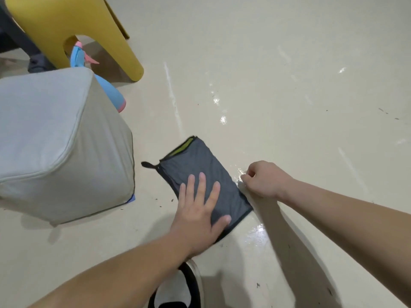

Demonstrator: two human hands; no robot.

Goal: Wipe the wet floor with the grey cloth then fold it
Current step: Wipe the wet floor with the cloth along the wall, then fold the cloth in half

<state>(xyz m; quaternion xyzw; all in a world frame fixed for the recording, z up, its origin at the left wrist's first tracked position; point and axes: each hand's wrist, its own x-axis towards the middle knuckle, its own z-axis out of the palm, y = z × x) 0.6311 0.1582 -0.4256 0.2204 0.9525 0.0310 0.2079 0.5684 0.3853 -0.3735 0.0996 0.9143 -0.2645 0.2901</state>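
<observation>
The grey cloth [195, 161] lies folded into a rectangle on the cream floor, with a lime-green inner layer showing at its far corner and a small black loop at its left corner. My left hand [200, 210] rests flat on the near half of the cloth, fingers spread. My right hand [264, 181] is curled shut at the cloth's right edge, fingertips pinched together beside the hem; I cannot tell if they hold fabric. Wet streaks [222, 118] glisten on the floor beyond the cloth and by its near right corner [258, 230].
A pale grey cushioned pouf [55, 141] stands close on the left. Behind it are a yellow plastic stool [89, 30] and a blue and pink spray bottle [111, 90]. My black and white shoe [178, 290] is at the bottom edge. Small dark specks dot the floor.
</observation>
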